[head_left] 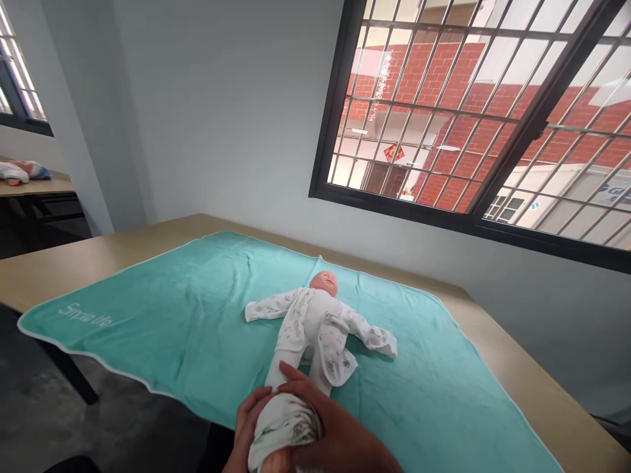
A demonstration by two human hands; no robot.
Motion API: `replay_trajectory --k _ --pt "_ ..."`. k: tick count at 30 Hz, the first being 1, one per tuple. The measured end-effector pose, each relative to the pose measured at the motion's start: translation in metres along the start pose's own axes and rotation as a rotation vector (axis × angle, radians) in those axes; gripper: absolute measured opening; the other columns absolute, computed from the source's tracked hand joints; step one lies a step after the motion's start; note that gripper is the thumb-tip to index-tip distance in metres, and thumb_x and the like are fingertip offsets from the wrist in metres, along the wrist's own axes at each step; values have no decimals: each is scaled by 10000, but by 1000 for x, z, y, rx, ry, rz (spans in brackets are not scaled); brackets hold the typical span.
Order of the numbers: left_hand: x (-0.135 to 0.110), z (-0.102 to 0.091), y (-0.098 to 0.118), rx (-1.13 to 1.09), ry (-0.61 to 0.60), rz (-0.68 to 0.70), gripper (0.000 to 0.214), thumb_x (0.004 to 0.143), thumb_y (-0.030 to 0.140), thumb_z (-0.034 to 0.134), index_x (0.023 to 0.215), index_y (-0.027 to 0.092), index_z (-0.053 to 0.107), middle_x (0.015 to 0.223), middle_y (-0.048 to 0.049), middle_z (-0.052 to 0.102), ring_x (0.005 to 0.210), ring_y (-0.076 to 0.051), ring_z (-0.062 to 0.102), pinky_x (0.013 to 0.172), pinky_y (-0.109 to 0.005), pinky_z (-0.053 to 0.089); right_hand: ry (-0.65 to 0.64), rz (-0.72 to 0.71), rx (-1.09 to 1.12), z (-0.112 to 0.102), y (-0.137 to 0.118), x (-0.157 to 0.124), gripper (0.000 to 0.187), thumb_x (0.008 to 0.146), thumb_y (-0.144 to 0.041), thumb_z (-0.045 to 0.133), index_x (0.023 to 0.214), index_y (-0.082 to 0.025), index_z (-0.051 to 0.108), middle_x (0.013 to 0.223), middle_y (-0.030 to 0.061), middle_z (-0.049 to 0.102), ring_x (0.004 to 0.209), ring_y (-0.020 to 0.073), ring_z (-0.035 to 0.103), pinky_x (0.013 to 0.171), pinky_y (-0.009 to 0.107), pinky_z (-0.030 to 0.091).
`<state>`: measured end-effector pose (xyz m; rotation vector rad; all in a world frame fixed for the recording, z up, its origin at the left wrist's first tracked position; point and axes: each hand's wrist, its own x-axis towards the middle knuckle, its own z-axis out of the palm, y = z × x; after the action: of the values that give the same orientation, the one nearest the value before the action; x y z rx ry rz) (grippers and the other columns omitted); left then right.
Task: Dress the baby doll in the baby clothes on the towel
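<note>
A baby doll (315,315) lies on its back on a teal blanket (187,315), head toward the window, in an open white patterned top with the sleeves spread out. At the near edge both hands grip a bunched white patterned garment (283,424) around the doll's feet. My left hand (246,427) holds the bundle's left side with curled fingers. Wrapped over the top and right of the cloth is my right hand (330,427), its fingers reaching to the doll's lower legs.
The blanket covers a light wooden table (517,368) set in a corner below a barred window (473,112). Another table (34,187) with some cloth on it stands at the far left. Dark floor shows at the lower left.
</note>
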<state>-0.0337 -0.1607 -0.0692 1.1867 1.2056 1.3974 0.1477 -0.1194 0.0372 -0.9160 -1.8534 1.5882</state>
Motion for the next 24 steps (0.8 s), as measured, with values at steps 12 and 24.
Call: replay_trajectory --k 12,24 --pt "50 -51 3 -125 -236 -109 418 567 143 805 970 217 724 1229 -76 561 1132 -319 577 881 -313 508 174 -268 -298 3 30 24 505 729 -132 744 1201 -262 620 1318 55 577 1214 224 542 1058 340 407" --pt "97 -60 28 2 -433 -160 544 742 565 658 1145 199 662 1313 -117 592 1294 -332 473 1040 -409 424 362 -202 -570 -21 46 26 316 765 -219 720 1075 -239 659 1069 35 665 995 220 614 878 322 477"
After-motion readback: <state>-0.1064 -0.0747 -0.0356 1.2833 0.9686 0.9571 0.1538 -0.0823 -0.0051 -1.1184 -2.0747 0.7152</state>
